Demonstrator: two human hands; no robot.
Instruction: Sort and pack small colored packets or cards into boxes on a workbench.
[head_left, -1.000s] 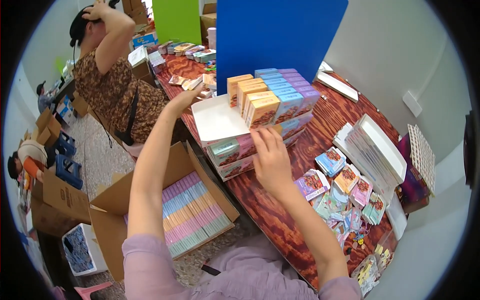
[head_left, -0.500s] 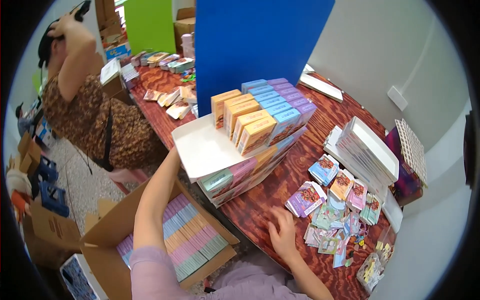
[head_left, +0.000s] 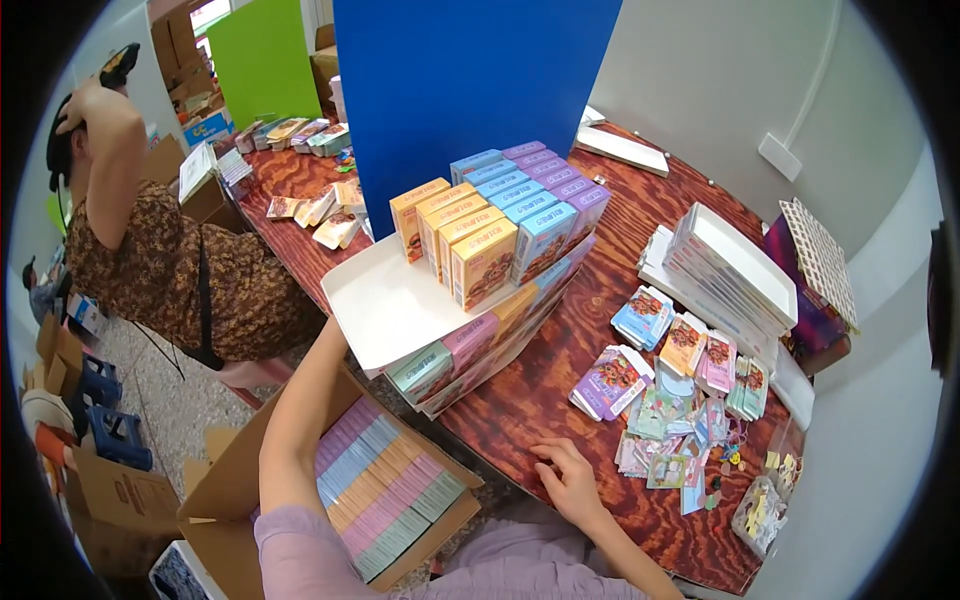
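My left forearm [head_left: 305, 400] reaches up to the near left corner of a white shallow tray [head_left: 395, 300]; the hand itself is hidden behind the tray. Rows of small yellow boxes [head_left: 483, 265], blue boxes [head_left: 545, 235] and purple boxes [head_left: 590, 205] stand in the tray. Its left part is bare white. Below it are more filled layers, with a green box [head_left: 422, 375] at the near corner. At the table's near edge lies my right hand [head_left: 572, 485], fingers loosely bent and apart, holding nothing. Beyond it rests a pile of purple flat cartons [head_left: 612, 383].
An open carton [head_left: 225, 540] packed with coloured boxes stands below my left arm. Stacked white trays [head_left: 735, 270], small card packets [head_left: 665, 425] and a clear bag [head_left: 760, 515] lie on the right. A blue panel [head_left: 470, 90] rises behind. A person [head_left: 200, 270] sits at left.
The whole view has shifted, so most things appear farther left. My right hand has drawn in its fingers a little near the table edge. The yellow boxes look closer together.
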